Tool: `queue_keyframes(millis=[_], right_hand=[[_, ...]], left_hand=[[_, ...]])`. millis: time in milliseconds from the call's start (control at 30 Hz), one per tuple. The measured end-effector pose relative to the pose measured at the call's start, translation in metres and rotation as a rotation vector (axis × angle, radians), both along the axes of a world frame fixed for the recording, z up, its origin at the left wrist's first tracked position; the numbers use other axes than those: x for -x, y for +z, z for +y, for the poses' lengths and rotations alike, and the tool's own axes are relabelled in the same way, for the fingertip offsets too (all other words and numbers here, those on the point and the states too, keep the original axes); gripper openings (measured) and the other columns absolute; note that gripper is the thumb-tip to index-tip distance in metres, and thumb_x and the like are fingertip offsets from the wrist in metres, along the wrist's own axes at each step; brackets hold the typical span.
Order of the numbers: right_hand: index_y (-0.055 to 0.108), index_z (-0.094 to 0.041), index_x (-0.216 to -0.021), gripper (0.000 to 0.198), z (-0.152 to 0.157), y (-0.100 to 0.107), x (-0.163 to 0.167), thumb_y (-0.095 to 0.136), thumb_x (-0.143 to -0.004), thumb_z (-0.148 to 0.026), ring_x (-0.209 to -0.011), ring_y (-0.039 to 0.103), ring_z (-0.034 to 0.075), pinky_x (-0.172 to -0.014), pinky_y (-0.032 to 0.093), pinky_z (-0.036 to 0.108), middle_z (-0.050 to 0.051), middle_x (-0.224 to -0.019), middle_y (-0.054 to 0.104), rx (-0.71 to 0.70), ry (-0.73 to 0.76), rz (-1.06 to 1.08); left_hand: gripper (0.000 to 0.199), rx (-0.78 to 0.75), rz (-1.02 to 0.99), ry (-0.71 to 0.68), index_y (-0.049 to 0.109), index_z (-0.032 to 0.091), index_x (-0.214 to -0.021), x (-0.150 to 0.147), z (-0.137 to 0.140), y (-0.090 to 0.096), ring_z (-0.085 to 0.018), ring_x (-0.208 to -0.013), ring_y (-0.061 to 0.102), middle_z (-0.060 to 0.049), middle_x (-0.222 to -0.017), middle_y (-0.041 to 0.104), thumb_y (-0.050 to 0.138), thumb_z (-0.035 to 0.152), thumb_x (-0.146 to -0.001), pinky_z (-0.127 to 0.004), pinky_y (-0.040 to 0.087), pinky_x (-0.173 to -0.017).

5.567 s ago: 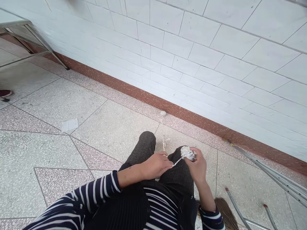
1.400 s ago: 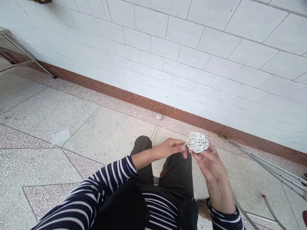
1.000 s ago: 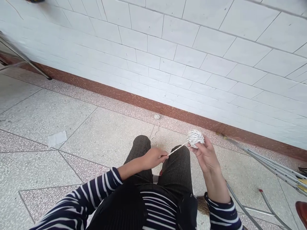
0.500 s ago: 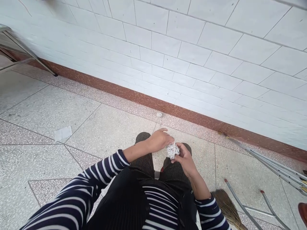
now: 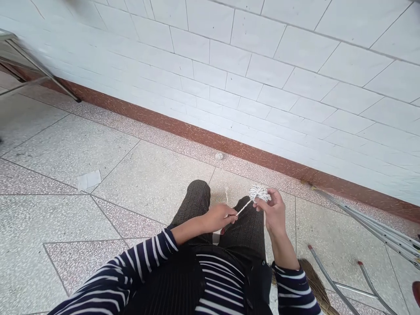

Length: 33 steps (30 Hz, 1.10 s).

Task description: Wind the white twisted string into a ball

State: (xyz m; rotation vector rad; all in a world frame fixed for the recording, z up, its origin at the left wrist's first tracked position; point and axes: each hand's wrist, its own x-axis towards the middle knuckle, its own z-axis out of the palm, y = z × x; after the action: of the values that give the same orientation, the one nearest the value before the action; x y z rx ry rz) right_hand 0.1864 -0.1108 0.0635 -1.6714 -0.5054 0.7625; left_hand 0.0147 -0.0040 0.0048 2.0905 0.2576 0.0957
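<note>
In my right hand (image 5: 273, 209) is a round bundle of white yarn flecked with dark (image 5: 258, 192), pinched between thumb and fingers above my right knee. A single yarn strand (image 5: 244, 207) runs taut from the bundle down to my left hand (image 5: 219, 217), whose fingers are closed on it over my lap. Past the left hand, a loose bit of the strand (image 5: 226, 192) shows against the floor. A small ball of the same pale colour (image 5: 219, 156) lies on the floor by the wall.
A white paper piece (image 5: 89, 180) lies on the floor to the left. Metal table legs (image 5: 49, 72) stand at the upper left. To the right are a folded metal frame (image 5: 364, 221), a broom (image 5: 315, 284) and tubular metal legs (image 5: 337, 284). The tiled wall (image 5: 249, 70) rises ahead.
My right hand has moved up and right with the bundle. My left hand has come off the bundle, moved down and drawn a strand tight between the two.
</note>
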Motion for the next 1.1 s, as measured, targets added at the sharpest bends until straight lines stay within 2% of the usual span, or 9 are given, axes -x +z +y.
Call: queue_keyframes(millis=[100, 200, 300, 400, 533, 700, 767, 967, 1100], right_hand=[[0.053, -0.024, -0.097, 0.042, 0.006, -0.021, 0.002, 0.075, -0.061, -0.028, -0.065, 0.055, 0.018, -0.060, 0.043, 0.031, -0.002, -0.078, 0.060, 0.116, 0.011, -0.127], [0.061, -0.023, -0.085, 0.037, 0.008, -0.041, 0.015, 0.072, -0.051, -0.016, -0.081, 0.056, 0.021, -0.067, 0.043, 0.030, 0.001, -0.091, 0.060, 0.180, 0.148, -0.127], [0.064, -0.022, -0.082, 0.032, 0.003, -0.051, 0.023, 0.065, -0.050, -0.014, -0.061, 0.055, 0.017, -0.053, 0.040, 0.027, -0.002, -0.076, 0.061, 0.243, 0.360, 0.036], [0.064, -0.019, -0.086, 0.032, -0.007, -0.049, 0.022, 0.061, -0.055, -0.015, -0.041, 0.048, 0.013, -0.042, 0.032, 0.024, -0.004, -0.060, 0.059, 0.273, 0.542, 0.255], [0.066, -0.017, -0.090, 0.036, -0.019, -0.039, 0.020, 0.058, -0.054, -0.012, -0.044, 0.052, 0.012, -0.042, 0.035, 0.022, -0.002, -0.068, 0.064, 0.187, 0.658, 0.463], [0.065, -0.021, -0.096, 0.044, -0.028, -0.028, 0.024, 0.061, -0.054, -0.010, -0.046, 0.044, 0.008, -0.044, 0.039, 0.021, -0.005, -0.071, 0.061, 0.008, 0.557, 0.557], [0.065, -0.022, -0.096, 0.045, -0.031, -0.022, 0.025, 0.064, -0.052, -0.009, -0.049, 0.042, 0.008, -0.045, 0.039, 0.019, -0.005, -0.073, 0.059, -0.042, 0.512, 0.573], [0.067, -0.026, -0.106, 0.065, -0.038, 0.012, 0.025, 0.072, -0.044, -0.008, -0.079, 0.056, 0.014, -0.064, 0.048, 0.019, -0.001, -0.094, 0.065, -0.230, 0.297, 0.681], [0.070, -0.023, -0.112, 0.071, -0.040, 0.037, 0.018, 0.073, -0.042, -0.010, -0.085, 0.061, 0.019, -0.065, 0.053, 0.023, 0.004, -0.101, 0.069, -0.263, 0.200, 0.631]], left_hand=[[0.026, -0.241, -0.010, -0.046, 0.064, 0.019, -0.076, -0.001, -0.001, 0.010, -0.016, -0.072, 0.061, -0.001, -0.070, 0.067, 0.046, 0.022, -0.095, -0.029, 0.042, -0.092], [0.025, -0.493, -0.041, -0.113, 0.062, 0.018, -0.074, 0.000, 0.008, 0.019, -0.016, -0.066, 0.059, -0.002, -0.069, 0.066, 0.047, 0.019, -0.094, -0.039, 0.035, -0.105], [0.023, -0.643, -0.083, -0.177, 0.062, 0.018, -0.077, 0.003, 0.020, 0.022, -0.017, -0.069, 0.060, -0.004, -0.069, 0.065, 0.047, 0.018, -0.094, -0.043, 0.029, -0.110], [0.021, -0.617, -0.138, -0.189, 0.064, 0.019, -0.085, 0.006, 0.028, 0.019, -0.017, -0.074, 0.061, -0.003, -0.072, 0.065, 0.047, 0.022, -0.096, -0.042, 0.026, -0.113], [0.022, -0.472, -0.182, -0.131, 0.066, 0.020, -0.090, 0.007, 0.033, 0.006, -0.016, -0.083, 0.063, -0.004, -0.080, 0.068, 0.046, 0.025, -0.098, -0.042, 0.025, -0.114], [0.024, -0.271, -0.157, -0.019, 0.067, 0.019, -0.094, 0.004, 0.040, -0.017, -0.015, -0.089, 0.066, -0.002, -0.088, 0.072, 0.046, 0.029, -0.099, -0.038, 0.030, -0.112], [0.025, -0.284, -0.143, 0.007, 0.068, 0.019, -0.095, 0.004, 0.045, -0.025, -0.015, -0.089, 0.066, -0.002, -0.090, 0.073, 0.046, 0.030, -0.100, -0.038, 0.029, -0.112], [0.025, -0.350, -0.073, 0.092, 0.067, 0.019, -0.099, 0.001, 0.069, -0.046, -0.016, -0.092, 0.066, -0.003, -0.099, 0.073, 0.045, 0.031, -0.100, -0.038, 0.034, -0.108], [0.025, -0.342, -0.023, 0.144, 0.069, 0.019, -0.099, -0.003, 0.084, -0.051, -0.019, -0.093, 0.064, -0.005, -0.099, 0.073, 0.047, 0.031, -0.098, -0.033, 0.042, -0.095]])
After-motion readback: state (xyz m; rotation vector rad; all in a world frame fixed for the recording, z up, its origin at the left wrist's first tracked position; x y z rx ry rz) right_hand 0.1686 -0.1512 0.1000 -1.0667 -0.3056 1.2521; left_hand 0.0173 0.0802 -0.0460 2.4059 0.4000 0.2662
